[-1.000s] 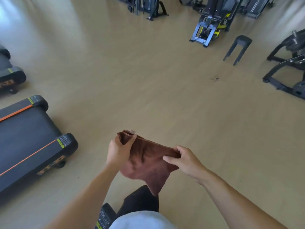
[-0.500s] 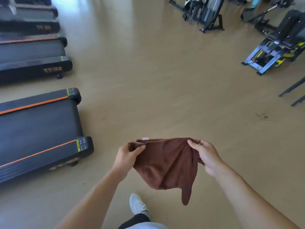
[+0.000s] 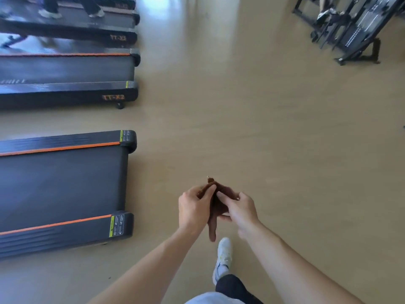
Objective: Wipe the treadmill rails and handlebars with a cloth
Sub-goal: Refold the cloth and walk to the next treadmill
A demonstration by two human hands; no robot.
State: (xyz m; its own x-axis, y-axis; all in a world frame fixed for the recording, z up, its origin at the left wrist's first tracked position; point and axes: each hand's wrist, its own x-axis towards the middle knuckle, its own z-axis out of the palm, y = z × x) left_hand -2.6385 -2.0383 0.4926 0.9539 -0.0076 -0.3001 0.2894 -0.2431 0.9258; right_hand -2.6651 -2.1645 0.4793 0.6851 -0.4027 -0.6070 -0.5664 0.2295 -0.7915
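Since the earlier frame the brown cloth point(image 3: 215, 202), then spread wide, is bunched narrow. Left hand point(image 3: 194, 208) and right hand point(image 3: 240, 208) pinch it between them, fingers curled, right of the nearest treadmill point(image 3: 63, 189), apart from it.

Probably gym: treadmills point(image 3: 63, 185), weight machine point(image 3: 350, 27)

The hands have come together: the left hand point(image 3: 194, 207) and right hand point(image 3: 240, 208), spread apart half a second ago, now pinch the cloth point(image 3: 215, 201) bunched between them. The cloth, earlier held wide open, is now folded narrow, one tail hanging below.
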